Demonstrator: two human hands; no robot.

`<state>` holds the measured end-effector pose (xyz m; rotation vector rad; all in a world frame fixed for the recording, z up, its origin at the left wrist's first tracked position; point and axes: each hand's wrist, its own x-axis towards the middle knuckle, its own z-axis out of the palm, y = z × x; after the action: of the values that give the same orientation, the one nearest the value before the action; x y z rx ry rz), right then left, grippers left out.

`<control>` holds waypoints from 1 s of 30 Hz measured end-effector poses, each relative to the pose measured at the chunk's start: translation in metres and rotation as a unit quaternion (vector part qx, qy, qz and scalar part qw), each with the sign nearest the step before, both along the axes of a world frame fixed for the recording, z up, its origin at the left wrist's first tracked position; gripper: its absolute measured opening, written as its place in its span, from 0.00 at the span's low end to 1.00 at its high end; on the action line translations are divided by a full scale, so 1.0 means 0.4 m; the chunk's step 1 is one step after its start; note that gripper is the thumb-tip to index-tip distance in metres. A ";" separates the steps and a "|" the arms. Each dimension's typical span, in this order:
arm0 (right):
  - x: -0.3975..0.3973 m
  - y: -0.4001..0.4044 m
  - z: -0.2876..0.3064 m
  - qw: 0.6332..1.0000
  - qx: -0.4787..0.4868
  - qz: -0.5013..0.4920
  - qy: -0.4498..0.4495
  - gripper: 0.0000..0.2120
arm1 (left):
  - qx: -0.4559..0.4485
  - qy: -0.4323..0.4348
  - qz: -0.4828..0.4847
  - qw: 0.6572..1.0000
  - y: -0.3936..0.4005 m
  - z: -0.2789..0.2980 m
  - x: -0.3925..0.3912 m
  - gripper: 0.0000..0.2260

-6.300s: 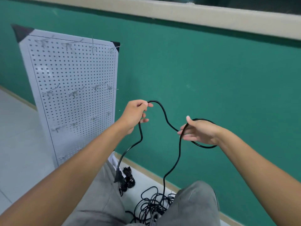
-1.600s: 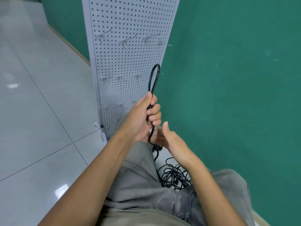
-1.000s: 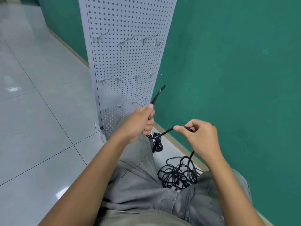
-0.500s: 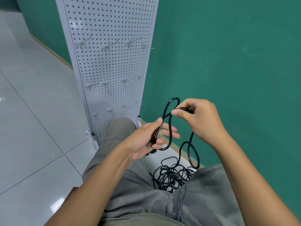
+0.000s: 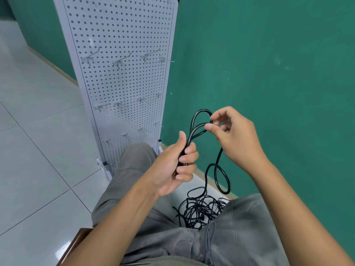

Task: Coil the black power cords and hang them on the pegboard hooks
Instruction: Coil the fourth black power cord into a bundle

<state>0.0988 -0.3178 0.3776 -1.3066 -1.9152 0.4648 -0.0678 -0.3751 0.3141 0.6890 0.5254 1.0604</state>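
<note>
black glossy cord (image 5: 198, 125) looped twice, its tail curling down

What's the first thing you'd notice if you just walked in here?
Two hands in the middle: the left hand grips a bundle of black cord while the right hand pinches a loop. Behind stands a white pegboard with bare hooks, and a tangled cord pile lies on the floor.

Looped black power cord (image 5: 197, 121) trails down to tangled cords (image 5: 201, 210) beside the white pegboard (image 5: 123, 35).
</note>
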 end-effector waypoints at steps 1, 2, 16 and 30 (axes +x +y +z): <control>0.003 -0.004 -0.006 1.000 -0.002 -0.020 0.011 0.10 | 0.008 0.000 0.003 1.000 0.000 0.004 -0.003 0.19; 0.007 -0.006 -0.017 0.999 -0.003 -0.039 0.014 0.15 | 0.018 0.005 0.007 1.000 -0.002 0.010 -0.005 0.18; -0.001 -0.039 -0.068 0.853 -0.218 0.104 0.463 0.08 | 0.006 0.051 -0.011 0.999 0.010 0.001 -0.019 0.19; -0.077 -0.034 -0.016 0.806 -0.274 0.131 0.509 0.12 | 0.089 0.164 0.009 0.982 0.006 -0.016 0.012 0.20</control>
<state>0.0679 -0.3313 0.3712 -0.7792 -1.0260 1.5832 -0.0630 -0.3729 0.3076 1.0286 0.7262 1.0235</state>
